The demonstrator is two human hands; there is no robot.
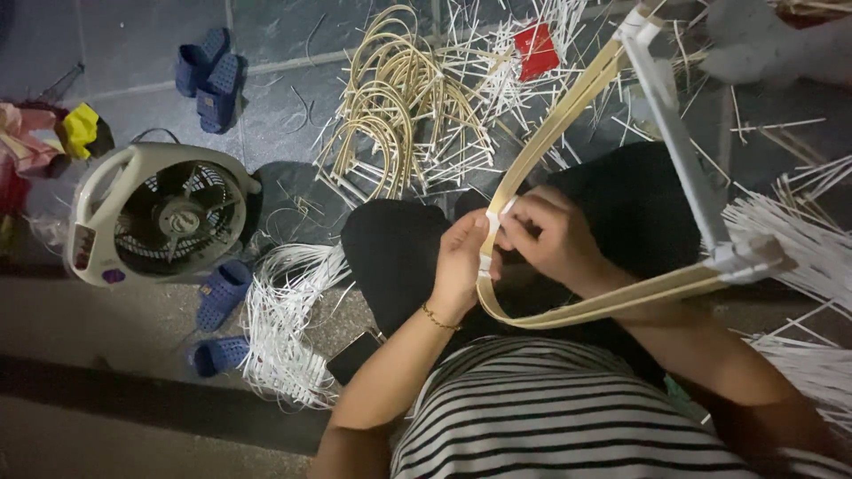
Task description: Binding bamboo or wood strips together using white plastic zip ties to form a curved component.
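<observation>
My left hand (461, 262) and my right hand (550, 238) meet over my lap, both pinching a white strip (491, 229) wound around a bent tan cane loop (568, 310). The loop curves from my hands up toward the top right, where a white bar (679, 142) crosses its two arms. A thin bracelet circles my left wrist. My knees in black cloth lie under the loop.
A white box fan (160, 213) stands on the floor at left, with blue slippers (222, 293) beside it and another pair (209, 75) farther back. A pile of bent cane hoops (399, 106) and scattered white strips (284, 328) cover the floor. A phone (355, 355) lies by my left elbow.
</observation>
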